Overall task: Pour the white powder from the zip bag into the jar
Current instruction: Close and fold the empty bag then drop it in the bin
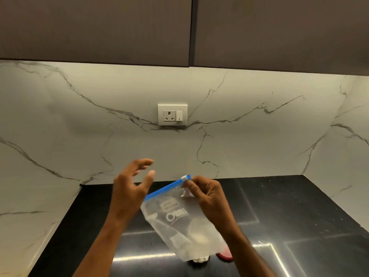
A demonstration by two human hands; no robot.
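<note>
A clear zip bag (179,220) with a blue zip strip and white slider hangs tilted above the black counter, white powder lumped in its lower part. My right hand (209,194) pinches the bag's top right corner by the slider. To the bag's left, my left hand (131,182) hovers at the other end of the zip strip, fingers spread and holding nothing. Behind the bag's bottom edge a small whitish object (200,259) peeks out, possibly the jar; most of it is hidden. A red round lid-like thing (225,255) lies beside it.
The black glossy countertop (289,226) runs into a corner at the right, bounded by white marble walls. A socket and switch plate (172,114) sits on the back wall. Dark cabinets (99,27) hang overhead.
</note>
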